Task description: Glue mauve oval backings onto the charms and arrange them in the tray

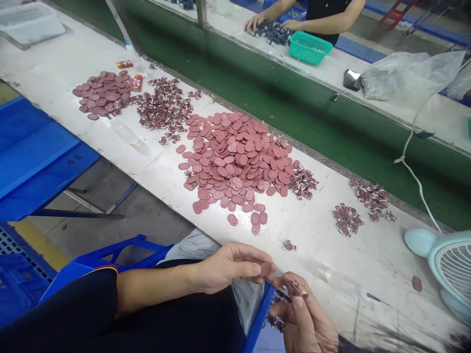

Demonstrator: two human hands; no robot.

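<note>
My left hand pinches a flat reddish-brown oval disc between thumb and fingers, over the table's near edge. Close beside it, my right hand grips a small maroon-and-white piece; its exact kind is too small to make out. Beneath the hands, a blue bin holds more small maroon pieces. A large heap of oval discs lies on the white table ahead. A few small pieces sit near my hands, and a clear bottle with a dark thin tip lies to their right.
Further piles of small pieces and discs lie left. A pale blue fan stands right. Beyond a green conveyor, a co-worker's hands handle dark parts near a green basket. Another clear bottle lies left.
</note>
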